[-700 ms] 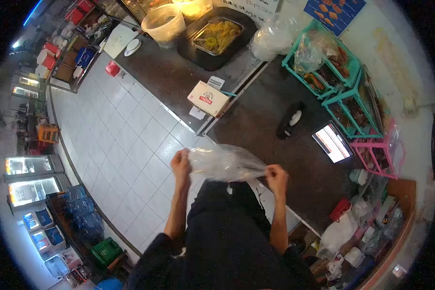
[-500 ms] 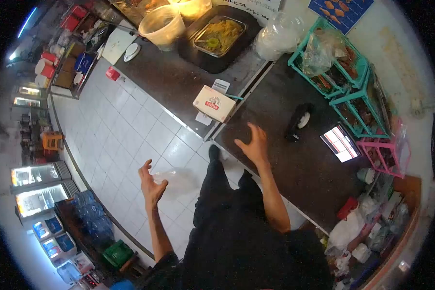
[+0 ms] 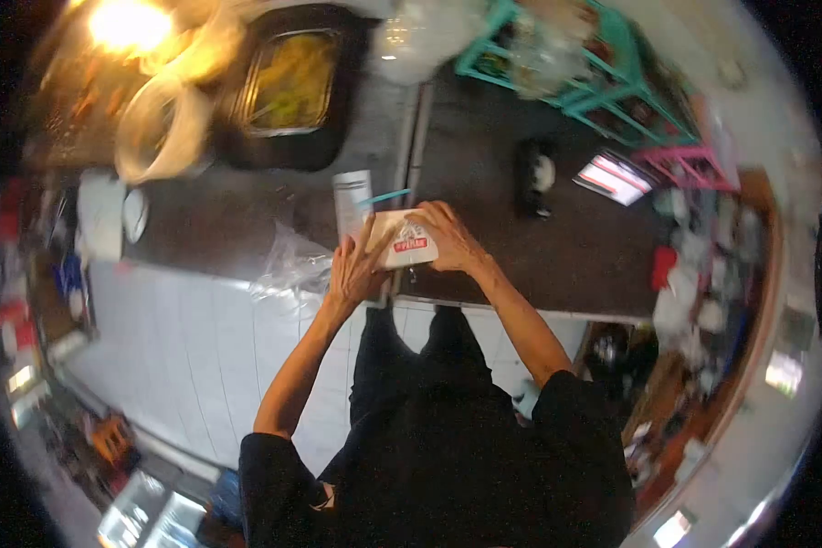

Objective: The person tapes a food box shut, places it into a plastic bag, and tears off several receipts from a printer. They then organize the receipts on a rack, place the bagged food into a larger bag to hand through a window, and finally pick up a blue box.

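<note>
A small pale cardboard food box (image 3: 409,245) with a red label sits at the counter's front edge, between my two hands. My left hand (image 3: 349,272) is on its left side, fingers stretched up along the lid. From the right, my right hand (image 3: 449,236) wraps round the box with fingers over its top corner. Crumpled clear plastic, which looks like a bag (image 3: 292,269), lies against my left hand and over the counter edge. Just behind the box are a printed paper slip (image 3: 353,196) and a thin teal stick (image 3: 390,195).
A black tray with yellow food (image 3: 292,87) and a translucent tub (image 3: 160,128) stand back left. On the right are a black device (image 3: 533,178), a lit phone or tablet (image 3: 615,177), teal baskets (image 3: 566,100) and a pink basket (image 3: 690,166). A seam divides the counter.
My hands have moved from apart over the floor and counter edge onto the box. The clear plastic has come along to the counter. My view has turned and shifted leftward.
</note>
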Demonstrator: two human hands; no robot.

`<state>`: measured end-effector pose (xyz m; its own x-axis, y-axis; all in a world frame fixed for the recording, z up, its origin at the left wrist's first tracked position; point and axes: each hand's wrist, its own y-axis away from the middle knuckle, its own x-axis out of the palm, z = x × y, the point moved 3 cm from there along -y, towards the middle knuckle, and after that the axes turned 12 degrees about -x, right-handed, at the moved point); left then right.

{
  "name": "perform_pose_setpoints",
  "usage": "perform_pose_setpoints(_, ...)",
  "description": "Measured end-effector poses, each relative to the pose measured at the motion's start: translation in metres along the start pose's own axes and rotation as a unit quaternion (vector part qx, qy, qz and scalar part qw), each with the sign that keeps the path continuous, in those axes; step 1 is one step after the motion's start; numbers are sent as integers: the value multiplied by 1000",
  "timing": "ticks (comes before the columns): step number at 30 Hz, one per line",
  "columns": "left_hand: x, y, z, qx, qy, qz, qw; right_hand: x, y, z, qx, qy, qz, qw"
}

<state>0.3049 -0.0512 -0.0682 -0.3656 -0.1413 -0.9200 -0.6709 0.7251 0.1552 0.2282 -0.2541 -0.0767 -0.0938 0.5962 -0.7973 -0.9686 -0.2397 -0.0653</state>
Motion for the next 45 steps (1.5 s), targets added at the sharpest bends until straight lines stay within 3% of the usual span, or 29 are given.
perform_pose_setpoints(2,42,8,-34,42,18,73,996,5,55,-10,92,-7,54,994)
perform_pose_setpoints(4,76,32,-48,96,70,87,989,14,88,5,93,49,63,992)
perform_pose_setpoints(5,79,30,-50,104,82,52,990,5,89,11,104,101,83,986)
perform_pose_setpoints(6,69,-21,-43,111,33,-24,993,-17,58,-21,71,113,16,991)
perform_pose_setpoints(8,60,-32,-42,116,16,-20,993,-44,65,-15,149,-43,-131,979)
perform_pose_setpoints(9,58,-32,-46,108,6,-10,994,-66,82,-18,184,13,-221,958)
perform_pose_setpoints(11,66,-30,-48,106,1,-22,994,-84,134,-58,299,48,-455,838)
perform_pose_setpoints(13,75,-22,-57,112,20,-21,993,-80,175,-120,403,73,-436,801)
perform_pose_setpoints(14,74,-22,-58,117,36,-26,992,-84,175,-135,407,69,-441,797)
perform_pose_setpoints(16,75,-22,-63,130,0,-29,991,-75,167,-166,540,-219,-320,747)
perform_pose_setpoints(20,73,-19,-69,130,27,-61,989,-59,156,-178,493,-222,-394,743)
perform_pose_setpoints(21,74,-19,-70,124,14,-55,991,-54,162,-174,415,-115,-525,734)
perform_pose_setpoints(23,74,-21,-69,106,3,-24,994,-55,165,-148,320,-4,-635,703)
perform_pose_setpoints(25,75,-20,-69,108,0,-38,993,-52,173,-104,314,-132,-703,624)
perform_pose_setpoints(26,76,-20,-69,117,-2,-53,992,-44,178,-105,316,-133,-701,625)
perform_pose_setpoints(28,73,-19,-70,100,10,-11,995,-18,188,-113,468,-188,-561,656)
perform_pose_setpoints(29,72,-20,-71,101,15,-13,995,-11,191,-118,469,-190,-559,657)
perform_pose_setpoints(31,77,-22,-68,101,20,-27,994,-12,182,-112,510,-260,-550,608)
perform_pose_setpoints(32,80,-20,-65,94,16,-24,995,-5,180,-116,512,-266,-545,609)
perform_pose_setpoints(34,80,-20,-66,67,19,13,997,-5,182,-131,406,56,-572,710)
perform_pose_setpoints(38,78,-20,-66,74,15,6,997,7,190,-143,410,77,-563,713)
perform_pose_setpoints(41,81,-19,-61,69,18,9,997,8,192,-86,517,-107,-431,732)
perform_pose_setpoints(43,81,-19,-62,67,33,8,997,28,176,-42,503,-203,-404,737)
perform_pose_setpoints(44,80,-18,-61,64,35,10,997,36,162,-22,434,-170,-390,794)
perform_pose_setpoints(45,80,-18,-62,67,41,4,997,44,144,-2,413,-192,-396,797)
